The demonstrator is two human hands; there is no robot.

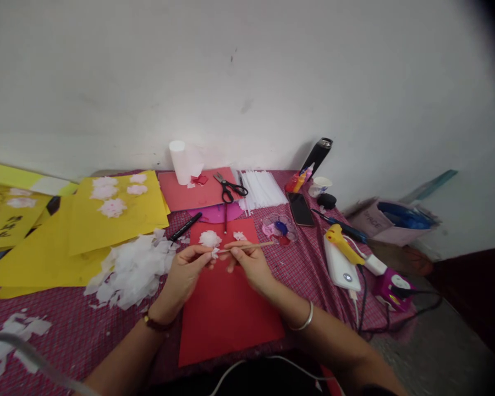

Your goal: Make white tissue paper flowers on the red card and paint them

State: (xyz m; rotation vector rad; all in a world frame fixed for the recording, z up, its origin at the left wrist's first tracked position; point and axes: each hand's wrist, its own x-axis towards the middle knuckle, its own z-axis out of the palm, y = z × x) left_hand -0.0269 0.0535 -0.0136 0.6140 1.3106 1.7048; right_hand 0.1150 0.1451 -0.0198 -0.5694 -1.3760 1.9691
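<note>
Over the red sheet (226, 308), the left hand (187, 272) pinches a small white tissue piece (215, 253) and the right hand (249, 263) pinches a thin wooden stick (251, 246). Stick and tissue meet between the fingertips; the contact itself is too small to make out. The stick lies crosswise, free end pointing right toward the paint palette (280, 227).

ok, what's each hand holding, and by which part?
Right hand pinches a thin wooden stick near its left end. Left hand pinches a small white paper piece at that stick's tip.
</note>
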